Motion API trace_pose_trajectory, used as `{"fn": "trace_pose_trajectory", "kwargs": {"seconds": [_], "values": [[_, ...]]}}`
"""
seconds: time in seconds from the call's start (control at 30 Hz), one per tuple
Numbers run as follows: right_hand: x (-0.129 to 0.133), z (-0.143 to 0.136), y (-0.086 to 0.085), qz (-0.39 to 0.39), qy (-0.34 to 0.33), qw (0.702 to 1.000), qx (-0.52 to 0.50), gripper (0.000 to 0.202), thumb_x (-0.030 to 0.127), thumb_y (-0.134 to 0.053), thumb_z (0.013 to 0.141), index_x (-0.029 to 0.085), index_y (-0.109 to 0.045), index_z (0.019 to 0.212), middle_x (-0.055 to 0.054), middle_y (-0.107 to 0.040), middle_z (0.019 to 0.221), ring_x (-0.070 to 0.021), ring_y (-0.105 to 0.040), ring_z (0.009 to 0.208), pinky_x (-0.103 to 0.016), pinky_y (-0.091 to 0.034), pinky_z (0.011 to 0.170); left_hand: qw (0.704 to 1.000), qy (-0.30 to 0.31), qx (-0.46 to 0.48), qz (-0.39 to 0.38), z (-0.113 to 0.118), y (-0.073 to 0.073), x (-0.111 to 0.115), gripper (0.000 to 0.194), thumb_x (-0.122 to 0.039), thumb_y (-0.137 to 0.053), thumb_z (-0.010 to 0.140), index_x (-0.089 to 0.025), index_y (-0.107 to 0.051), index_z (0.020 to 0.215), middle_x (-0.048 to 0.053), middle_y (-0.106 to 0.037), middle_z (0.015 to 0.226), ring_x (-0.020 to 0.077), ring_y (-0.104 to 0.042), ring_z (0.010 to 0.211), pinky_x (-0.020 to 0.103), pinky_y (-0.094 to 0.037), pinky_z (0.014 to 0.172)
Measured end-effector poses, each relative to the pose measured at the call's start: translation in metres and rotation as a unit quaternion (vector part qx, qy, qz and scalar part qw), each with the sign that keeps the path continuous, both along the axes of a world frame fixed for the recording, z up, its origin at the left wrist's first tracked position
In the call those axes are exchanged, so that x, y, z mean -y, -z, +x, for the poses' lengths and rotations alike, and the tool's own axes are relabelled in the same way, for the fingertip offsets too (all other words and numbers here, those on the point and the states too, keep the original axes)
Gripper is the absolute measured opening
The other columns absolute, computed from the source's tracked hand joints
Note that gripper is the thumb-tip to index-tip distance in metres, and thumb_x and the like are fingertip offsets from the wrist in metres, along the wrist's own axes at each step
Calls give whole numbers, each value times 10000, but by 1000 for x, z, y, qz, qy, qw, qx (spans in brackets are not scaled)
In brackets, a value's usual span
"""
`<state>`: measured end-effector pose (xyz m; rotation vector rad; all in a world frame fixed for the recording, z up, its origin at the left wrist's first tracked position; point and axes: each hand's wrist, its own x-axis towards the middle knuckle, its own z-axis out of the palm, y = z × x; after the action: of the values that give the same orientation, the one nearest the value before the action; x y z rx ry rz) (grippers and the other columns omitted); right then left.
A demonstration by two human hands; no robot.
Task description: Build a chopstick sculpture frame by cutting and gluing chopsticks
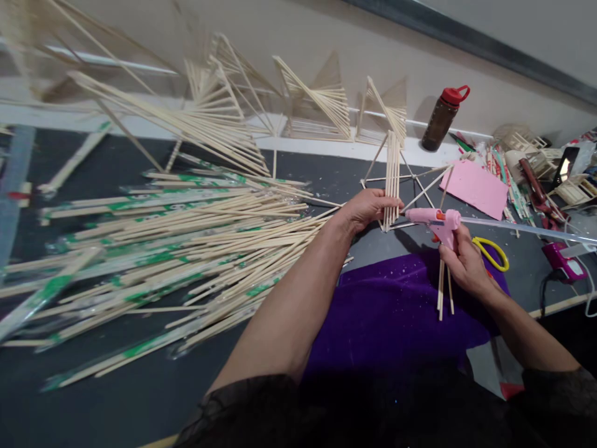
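My left hand (366, 210) grips the near end of a small frame of wooden sticks (393, 165), which has several sticks side by side on top and crossed struts around them. In my right hand (466, 264) is a pink hot glue gun (431, 216), its nozzle pointing left, close to the frame by my left fingertips. A long clear glue stick (522, 228) runs out of its back. Below the right hand, a few thin sticks (441, 292) hang over a purple cloth (387, 292); whether that hand holds them too, I cannot tell.
Many wooden sticks (224, 242), some in green-marked wrappers, cover the table's left side. Twisted stick models (317, 99) line the wall. A red-capped bottle (441, 118), pink sheet (476, 190), yellow-handled scissors (494, 254) and purple device (564, 261) are at the right.
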<state>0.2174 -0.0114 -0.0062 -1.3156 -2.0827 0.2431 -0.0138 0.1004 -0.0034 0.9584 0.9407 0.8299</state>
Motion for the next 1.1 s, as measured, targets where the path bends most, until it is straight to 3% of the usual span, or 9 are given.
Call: {"fn": "trace_pose_trajectory", "kwargs": {"seconds": [0.47,0.6,1.1], "values": [[1,-2,-2,-27,2,1000,6,547,318,-462,904,223,-335,1428,-140,-643,1182,-256,-651,950,-433,-523,849,1000,-1,-2,0,-1,-3,1,39,-148,-686,710,-113,-690,694,55,-660,714,112,-586,657,305,-481,785],[0,-1,-2,-50,6,999,1,545,334,-482,889,204,-375,1408,-130,-681,1112,-274,-663,935,-441,-535,830,1000,3,-5,4,-1,-1,0,53,-165,-701,700,-116,-682,704,54,-659,719,113,-578,654,299,-481,759],[0,-2,-1,-46,10,999,-3,516,346,-482,895,226,-396,1389,-126,-663,1156,-276,-660,950,-457,-533,850,1000,2,2,-1,-1,3,-2,55,-167,-695,701,-114,-685,711,61,-664,729,113,-585,648,279,-480,717]]}}
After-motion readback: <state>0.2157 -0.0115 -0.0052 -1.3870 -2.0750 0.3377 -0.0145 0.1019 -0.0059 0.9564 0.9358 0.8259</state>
